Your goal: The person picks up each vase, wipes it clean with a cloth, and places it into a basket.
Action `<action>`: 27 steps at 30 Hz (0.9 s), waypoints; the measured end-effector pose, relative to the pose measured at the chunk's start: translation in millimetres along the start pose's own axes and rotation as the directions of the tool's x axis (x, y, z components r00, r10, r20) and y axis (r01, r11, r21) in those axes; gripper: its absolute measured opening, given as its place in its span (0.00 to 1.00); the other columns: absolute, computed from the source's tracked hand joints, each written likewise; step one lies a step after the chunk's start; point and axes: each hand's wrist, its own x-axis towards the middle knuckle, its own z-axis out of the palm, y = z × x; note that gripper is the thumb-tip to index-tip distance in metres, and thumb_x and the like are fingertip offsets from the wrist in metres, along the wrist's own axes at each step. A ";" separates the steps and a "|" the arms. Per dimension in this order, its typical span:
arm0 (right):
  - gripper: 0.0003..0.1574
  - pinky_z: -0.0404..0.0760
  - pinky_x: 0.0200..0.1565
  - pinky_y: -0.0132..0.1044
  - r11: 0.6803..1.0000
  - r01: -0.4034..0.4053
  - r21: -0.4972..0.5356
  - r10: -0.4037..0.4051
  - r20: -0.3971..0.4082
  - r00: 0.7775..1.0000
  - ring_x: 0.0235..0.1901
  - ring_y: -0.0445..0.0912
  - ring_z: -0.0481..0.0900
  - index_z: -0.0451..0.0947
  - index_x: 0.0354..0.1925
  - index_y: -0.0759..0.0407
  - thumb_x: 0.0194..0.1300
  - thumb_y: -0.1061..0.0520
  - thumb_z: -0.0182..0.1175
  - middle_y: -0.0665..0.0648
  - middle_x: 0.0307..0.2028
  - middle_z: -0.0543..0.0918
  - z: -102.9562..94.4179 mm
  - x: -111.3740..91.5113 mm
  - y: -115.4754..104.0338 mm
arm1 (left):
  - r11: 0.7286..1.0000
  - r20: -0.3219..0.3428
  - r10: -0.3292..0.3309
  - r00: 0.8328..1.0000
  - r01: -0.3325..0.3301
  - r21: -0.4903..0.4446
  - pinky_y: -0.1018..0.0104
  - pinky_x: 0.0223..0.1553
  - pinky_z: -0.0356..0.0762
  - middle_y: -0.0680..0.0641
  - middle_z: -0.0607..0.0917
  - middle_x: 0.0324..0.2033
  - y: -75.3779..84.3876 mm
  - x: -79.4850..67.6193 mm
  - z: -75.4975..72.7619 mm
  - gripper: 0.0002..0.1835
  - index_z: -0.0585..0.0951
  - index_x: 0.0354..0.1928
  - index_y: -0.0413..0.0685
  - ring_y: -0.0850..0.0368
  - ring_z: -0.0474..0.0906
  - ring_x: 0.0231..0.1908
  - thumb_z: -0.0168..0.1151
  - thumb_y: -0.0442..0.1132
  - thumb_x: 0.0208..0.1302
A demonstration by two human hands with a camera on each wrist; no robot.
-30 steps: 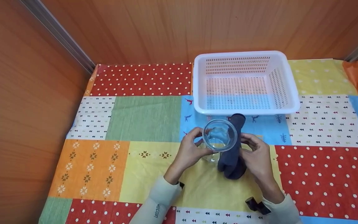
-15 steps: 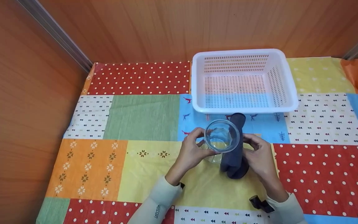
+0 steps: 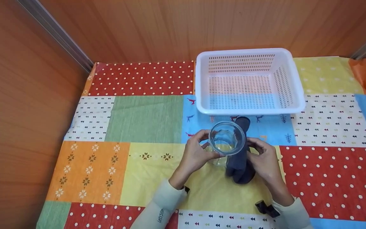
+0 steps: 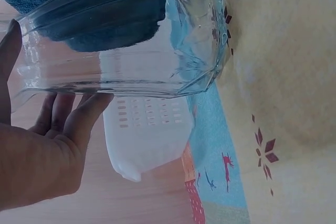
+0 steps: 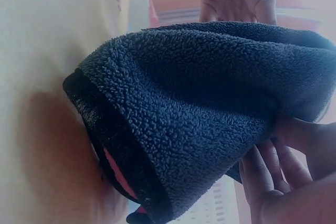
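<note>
My left hand (image 3: 199, 152) holds a clear glass jar (image 3: 218, 160) round its side, thumb and fingers apart. The jar stands upright above the yellow patch, its round mouth upward; the left wrist view shows the faceted lower body of the jar (image 4: 142, 72). Directly beside it on the right, a dark grey fleecy towel (image 3: 238, 162) hangs folded. My right hand (image 3: 265, 160) pinches the towel between thumb and fingers. In the right wrist view, the towel (image 5: 173, 93) has black edging and a bit of pink inside, and it hides the jar.
A white perforated plastic basket (image 3: 203, 108) sits behind the hands, against the wooden back wall (image 3: 157, 31). A patchwork-print cloth (image 3: 148, 121) covers the table. A wooden panel (image 3: 21, 111) rises on the left. Orange material (image 3: 365, 74) lies at the far right corner.
Jar and towel have shifted very slightly right with both hands, and the head view has tilted a little. Both holds look the same.
</note>
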 end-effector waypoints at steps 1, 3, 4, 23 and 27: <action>0.22 0.82 0.52 0.26 1.000 -0.003 -0.004 0.003 0.001 1.000 0.46 0.34 0.84 0.83 0.56 0.75 0.63 0.76 0.68 0.62 0.47 0.87 0.2 -0.1 0.1 | 1.000 -0.002 0.002 1.000 -0.002 -0.002 0.53 0.62 0.82 0.46 0.86 0.52 0.1 -0.3 0.0 0.34 0.84 0.57 0.41 0.43 0.81 0.57 0.86 0.29 0.45; 0.22 0.82 0.52 0.26 1.000 -0.006 -0.014 0.006 -0.001 1.000 0.46 0.34 0.83 0.82 0.56 0.75 0.63 0.75 0.68 0.64 0.48 0.87 0.3 -0.2 0.4 | 1.000 -0.007 0.002 1.000 -0.002 -0.008 0.53 0.62 0.82 0.45 0.86 0.53 -0.1 -0.5 0.0 0.35 0.83 0.59 0.40 0.44 0.81 0.57 0.86 0.30 0.45; 0.22 0.82 0.53 0.26 1.000 -0.007 -0.017 0.007 -0.004 1.000 0.46 0.34 0.83 0.83 0.56 0.75 0.63 0.75 0.68 0.64 0.48 0.87 0.4 -0.3 0.2 | 1.000 -0.010 0.003 1.000 -0.003 -0.012 0.53 0.62 0.82 0.45 0.86 0.54 -0.2 -0.6 0.1 0.36 0.83 0.60 0.39 0.44 0.81 0.57 0.86 0.29 0.45; 0.21 0.85 0.46 0.26 1.000 0.019 -0.010 -0.019 -0.025 1.000 0.47 0.36 0.84 0.83 0.55 0.74 0.63 0.78 0.66 0.61 0.46 0.87 2.7 -5.0 -17.0 | 1.000 0.009 0.015 1.000 -0.015 -0.026 0.46 0.62 0.81 0.45 0.85 0.52 -3.8 2.2 -1.7 0.31 0.87 0.55 0.41 0.35 0.79 0.59 0.86 0.27 0.44; 0.22 0.85 0.48 0.26 1.000 0.024 -0.006 -0.024 -0.009 1.000 0.47 0.36 0.84 0.83 0.56 0.75 0.63 0.78 0.65 0.59 0.46 0.87 1.2 -3.9 -17.9 | 1.000 0.015 0.022 1.000 -0.021 -0.020 0.47 0.61 0.82 0.45 0.85 0.53 -1.1 2.4 -2.6 0.31 0.87 0.56 0.41 0.36 0.79 0.58 0.86 0.28 0.45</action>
